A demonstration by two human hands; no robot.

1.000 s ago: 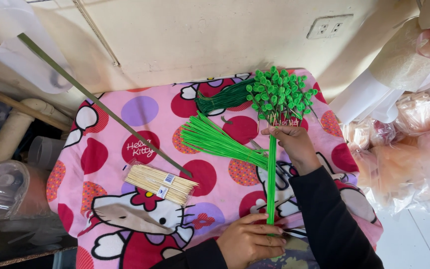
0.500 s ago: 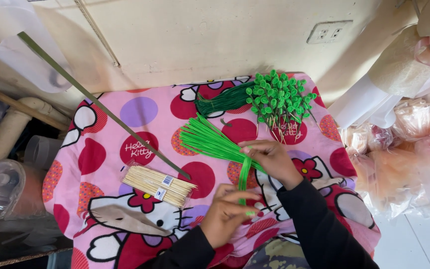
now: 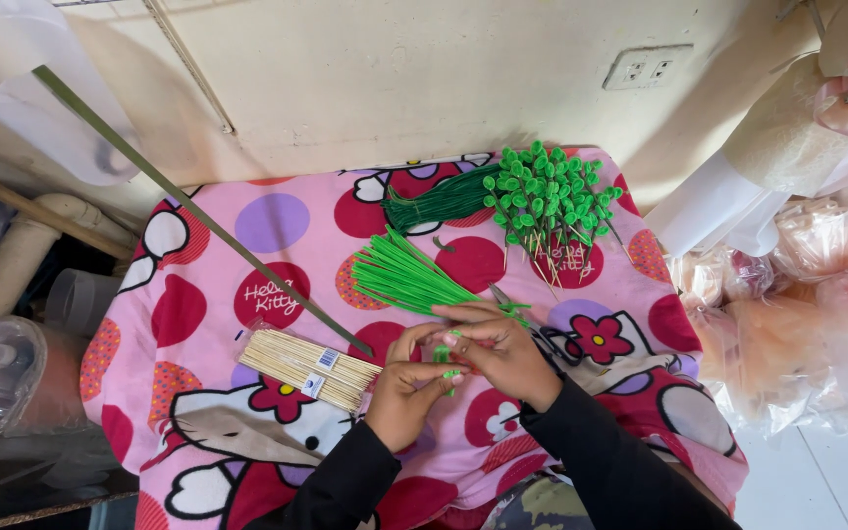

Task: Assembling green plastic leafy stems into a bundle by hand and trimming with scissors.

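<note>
Head view: both hands have come together low over the pink cloth; right hand and left hand now pinch a short green strip, apparently folding it beside the green sticks.

On the cloth, skewer packet sits at nine o'clock of the hands, touching the left hand. Loose stems fan out at eleven, finished cluster at one, long rod crossing at ten.
</note>
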